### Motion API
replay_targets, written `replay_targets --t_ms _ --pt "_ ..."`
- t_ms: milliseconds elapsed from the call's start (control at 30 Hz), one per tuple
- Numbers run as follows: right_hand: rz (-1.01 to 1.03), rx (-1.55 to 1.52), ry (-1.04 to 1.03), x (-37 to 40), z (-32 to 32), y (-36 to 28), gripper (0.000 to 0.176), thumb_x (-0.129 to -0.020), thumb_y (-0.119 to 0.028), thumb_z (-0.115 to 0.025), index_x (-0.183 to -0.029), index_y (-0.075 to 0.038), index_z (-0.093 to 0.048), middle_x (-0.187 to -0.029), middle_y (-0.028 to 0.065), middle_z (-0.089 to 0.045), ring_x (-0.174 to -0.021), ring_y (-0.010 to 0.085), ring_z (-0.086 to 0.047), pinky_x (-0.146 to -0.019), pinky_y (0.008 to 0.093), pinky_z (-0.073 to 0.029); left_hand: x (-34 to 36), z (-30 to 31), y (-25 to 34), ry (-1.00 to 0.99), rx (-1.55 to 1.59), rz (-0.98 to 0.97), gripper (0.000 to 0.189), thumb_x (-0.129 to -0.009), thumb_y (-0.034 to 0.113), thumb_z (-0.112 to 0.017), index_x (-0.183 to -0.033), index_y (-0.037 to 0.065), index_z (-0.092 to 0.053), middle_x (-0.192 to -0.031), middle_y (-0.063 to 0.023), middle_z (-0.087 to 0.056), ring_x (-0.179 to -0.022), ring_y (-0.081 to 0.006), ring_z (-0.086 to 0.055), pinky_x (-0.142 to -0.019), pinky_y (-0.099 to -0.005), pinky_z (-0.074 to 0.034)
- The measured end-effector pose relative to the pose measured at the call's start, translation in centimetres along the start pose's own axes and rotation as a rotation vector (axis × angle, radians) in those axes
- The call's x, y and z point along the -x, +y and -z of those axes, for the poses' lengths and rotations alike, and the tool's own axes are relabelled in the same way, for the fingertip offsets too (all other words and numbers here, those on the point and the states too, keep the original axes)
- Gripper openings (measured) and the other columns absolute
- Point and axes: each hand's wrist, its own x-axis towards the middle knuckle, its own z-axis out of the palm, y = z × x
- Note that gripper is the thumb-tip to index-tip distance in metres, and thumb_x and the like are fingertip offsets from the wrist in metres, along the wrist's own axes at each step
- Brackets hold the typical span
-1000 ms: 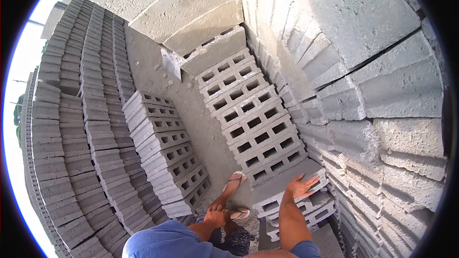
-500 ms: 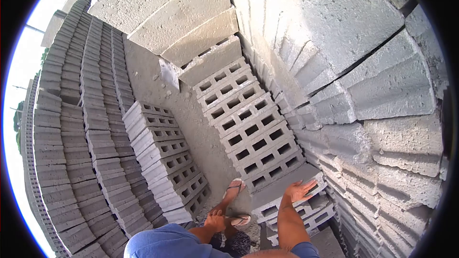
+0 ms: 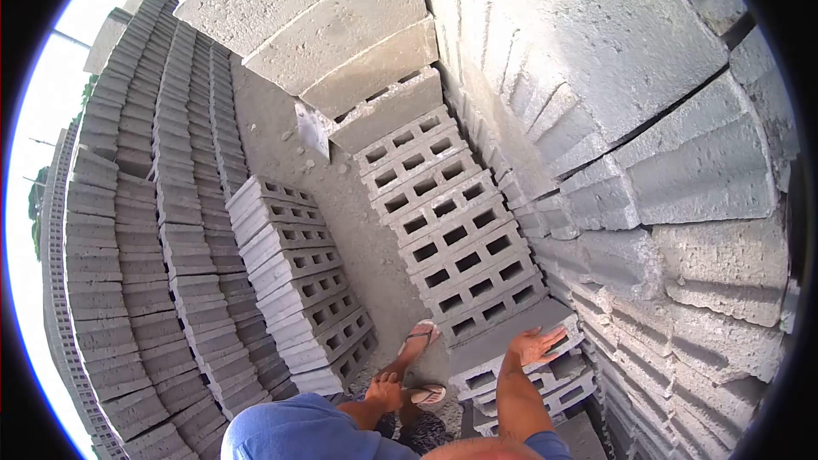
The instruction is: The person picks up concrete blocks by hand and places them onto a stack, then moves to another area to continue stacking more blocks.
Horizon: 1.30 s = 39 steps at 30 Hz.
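Note:
My right hand [image 3: 535, 346] lies flat, fingers spread, on the end of a grey hollow concrete block [image 3: 494, 341]. That block rests on its side, smooth face up, over other blocks at the near end of a row. My left hand [image 3: 385, 390] rests over my bent leg near the knee, fingers loosely extended and holding nothing. Beyond my right hand runs a row of hollow blocks [image 3: 440, 243], set close together with their holes facing up. My sandalled foot [image 3: 419, 339] stands on the ground left of this row.
To the left stands a shorter row of hollow blocks [image 3: 281, 260], with long stacked block rows [image 3: 145, 290] behind it. A high block wall [image 3: 682, 170] rises close on the right. Large blocks [image 3: 341, 34] stand at the far end. Dusty ground [image 3: 358, 238] lies between the rows.
The camera view has shifted slightly, so the blocks sit a little further right and lower. Both hands stay where they were, and no block has visibly moved.

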Motion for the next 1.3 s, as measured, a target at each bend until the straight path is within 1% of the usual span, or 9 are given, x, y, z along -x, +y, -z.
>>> replay_targets --t_ms 367,433,467,533,767,833,867,1100,1300 --pt "0.089 0.086 0.052 0.9 -2.1 3.0 0.054 -0.094 -0.029 -0.040 -0.143 -0.013 -0.024 -0.150 0.0029 -0.025 -0.134 0.0173 -0.033 -0.108 0.0514 -0.015 0.3 1.4 -0.3 0.004 0.045 -0.014 0.053 -0.074 0.028 -0.061 -0.124 0.011 -0.054 -0.148 -0.0121 -0.025 -0.138 -0.0287 -0.019 -0.106 -0.0472 -0.025" --pt "-0.085 -0.854 0.064 0.5 -3.9 1.6 0.054 -0.093 -0.030 -0.041 -0.143 -0.014 -0.025 -0.150 0.0028 -0.025 -0.132 0.0151 -0.036 -0.107 0.0524 -0.015 1.0 1.9 0.0 -0.009 0.075 -0.007 0.053 -0.074 0.028 -0.060 -0.125 0.012 -0.054 -0.148 -0.0118 -0.025 -0.138 -0.0285 -0.019 -0.107 -0.0472 -0.024" --pt "-0.088 -0.864 0.069 0.4 -3.4 1.8 0.054 -0.093 -0.030 -0.041 -0.143 -0.014 -0.025 -0.150 0.0028 -0.025 -0.132 0.0151 -0.036 -0.107 0.0524 -0.015 0.7 2.6 0.0 0.024 0.093 -0.016 0.053 -0.074 0.027 -0.060 -0.125 0.014 -0.054 -0.148 -0.0115 -0.026 -0.138 -0.0283 -0.020 -0.107 -0.0472 -0.024" --pt "0.037 0.040 0.074 0.1 -2.1 1.0 0.055 -0.093 -0.031 -0.041 -0.143 -0.015 -0.025 -0.150 0.0027 -0.025 -0.131 0.0162 -0.038 -0.107 0.0530 -0.015 0.6 2.3 -0.4 0.040 0.081 -0.005 0.053 -0.074 0.027 -0.060 -0.125 0.015 -0.054 -0.148 -0.0113 -0.025 -0.138 -0.0282 -0.020 -0.107 -0.0470 -0.024" --pt "0.084 0.002 0.230 -0.1 -2.7 0.5 0.055 -0.092 -0.029 -0.042 -0.142 -0.014 -0.025 -0.150 0.0025 -0.026 -0.127 0.0185 -0.043 -0.107 0.0535 -0.015 0.7 1.2 -0.9 0.086 0.070 0.009 0.055 -0.071 0.027 -0.064 -0.124 0.017 -0.055 -0.147 -0.0114 -0.027 -0.137 -0.0279 -0.022 -0.105 -0.0477 -0.026" --pt "0.025 -0.007 0.049 0.2 -1.9 1.1 0.054 -0.092 -0.028 -0.042 -0.142 -0.014 -0.025 -0.150 0.0025 -0.026 -0.124 0.0190 -0.046 -0.107 0.0533 -0.015 1.7 1.2 -0.8 0.038 0.082 0.003 0.054 -0.073 0.027 -0.062 -0.125 0.014 -0.055 -0.147 -0.0126 -0.027 -0.138 -0.0279 -0.021 -0.106 -0.0473 -0.026" --pt "0.116 0.017 0.242 0.4 -3.0 1.7 0.055 -0.092 -0.028 -0.043 -0.142 -0.014 -0.026 -0.149 0.0021 -0.026 -0.123 0.0184 -0.047 -0.107 0.0535 -0.016 2.2 1.1 -0.6 0.048 0.081 -0.013 0.055 -0.073 0.028 -0.062 -0.125 0.014 -0.054 -0.147 -0.0128 -0.027 -0.137 -0.0282 -0.022 -0.106 -0.0474 -0.026" --pt "0.013 0.017 -0.014 0.1 -0.2 0.4 0.056 -0.092 -0.029 -0.043 -0.142 -0.013 -0.024 -0.149 0.0035 -0.027 -0.128 0.0181 -0.042 -0.106 0.0535 -0.014 1.8 1.6 -0.9 0.051 0.044 -0.059 0.056 -0.073 0.031 -0.062 -0.125 0.012 -0.054 -0.146 -0.0129 -0.028 -0.137 -0.0288 -0.022 -0.107 -0.0472 -0.025" --pt "0.028 -0.012 0.078 0.1 -1.5 0.9 0.056 -0.091 -0.027 -0.043 -0.142 -0.012 -0.024 -0.148 0.0017 -0.029 -0.131 0.0171 -0.038 -0.107 0.0522 -0.014 1.2 2.2 -1.3 0.057 0.051 -0.039 0.054 -0.075 0.028 -0.061 -0.126 0.013 -0.053 -0.147 -0.0114 -0.026 -0.137 -0.0279 -0.022 -0.106 -0.0483 -0.026"
